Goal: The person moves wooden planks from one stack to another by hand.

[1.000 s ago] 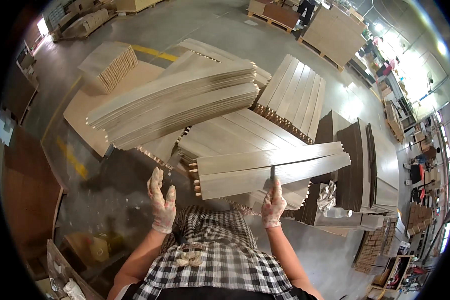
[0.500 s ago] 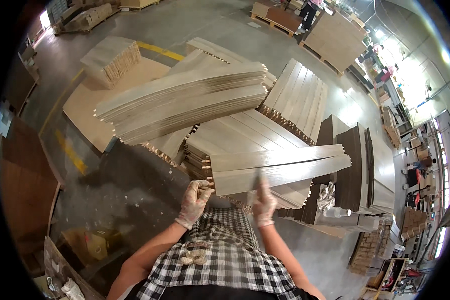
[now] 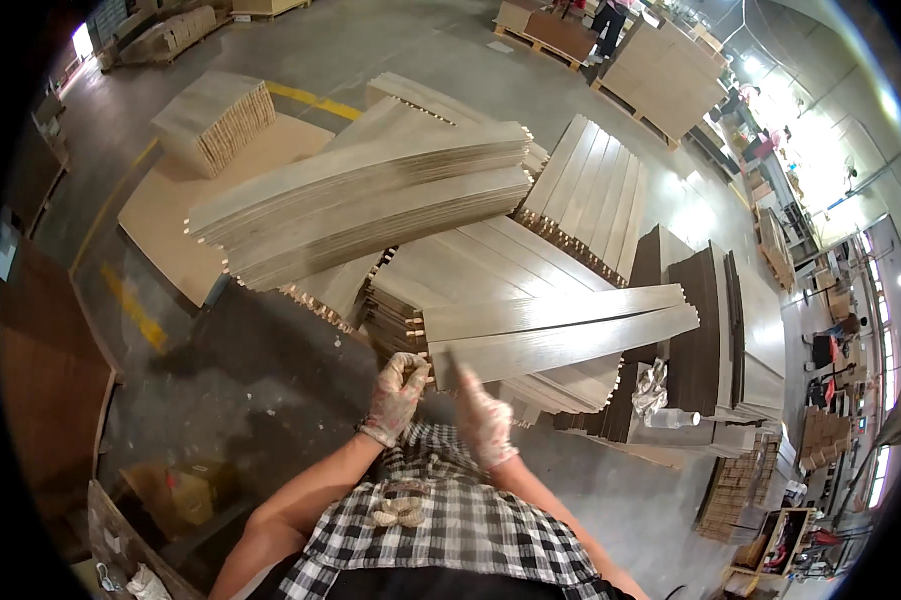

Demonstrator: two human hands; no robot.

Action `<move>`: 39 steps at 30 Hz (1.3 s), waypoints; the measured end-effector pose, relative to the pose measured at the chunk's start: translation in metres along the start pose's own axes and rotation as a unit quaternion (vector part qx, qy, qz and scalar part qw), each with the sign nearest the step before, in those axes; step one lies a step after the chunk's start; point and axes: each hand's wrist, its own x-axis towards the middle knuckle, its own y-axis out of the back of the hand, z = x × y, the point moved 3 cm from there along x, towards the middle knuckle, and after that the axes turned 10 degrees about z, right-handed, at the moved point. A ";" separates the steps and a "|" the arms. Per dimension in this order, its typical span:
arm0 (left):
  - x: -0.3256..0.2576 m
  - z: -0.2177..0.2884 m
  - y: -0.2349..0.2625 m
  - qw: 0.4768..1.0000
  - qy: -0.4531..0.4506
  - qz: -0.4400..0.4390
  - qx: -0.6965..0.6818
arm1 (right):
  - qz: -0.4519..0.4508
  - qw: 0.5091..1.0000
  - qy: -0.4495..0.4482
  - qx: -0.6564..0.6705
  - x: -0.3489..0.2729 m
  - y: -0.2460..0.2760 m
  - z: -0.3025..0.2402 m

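Board [image 3: 560, 347], long and pale grey with wooden pegs [image 3: 429, 366] at its left end, lies in front of the person, beside a second board [image 3: 540, 311], both across a stack of similar boards [image 3: 470, 262]. The left hand [image 3: 397, 398], gloved, has its fingers bent at the pegged end; whether they pinch a peg or the edge, I cannot tell. The right hand [image 3: 485, 422], gloved and blurred, is near the front edge, a dark strip [image 3: 451, 366] at its fingertips; its grip is unclear. Beyond lie a slanting double stack [image 3: 360, 205] and, to its right, another stack [image 3: 590, 190]. On the right, crumpled silvery wrap [image 3: 650, 388] and a clear bottle [image 3: 673, 418] sit near dark-edged panels [image 3: 698, 330]. Yellow lines [image 3: 133, 307] mark the grey floor [image 3: 350, 50].
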 end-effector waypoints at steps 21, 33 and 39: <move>0.001 -0.005 -0.005 0.999 -0.038 -0.003 -0.024 | 0.132 0.991 0.012 -0.026 0.020 0.034 0.015; 0.001 -0.002 -0.006 0.996 -0.079 -0.013 0.025 | 0.083 0.994 -0.032 -0.055 0.031 0.059 0.087; 0.001 -0.003 -0.002 0.988 -0.115 0.040 0.095 | -0.158 0.966 0.013 -0.206 0.021 0.028 0.042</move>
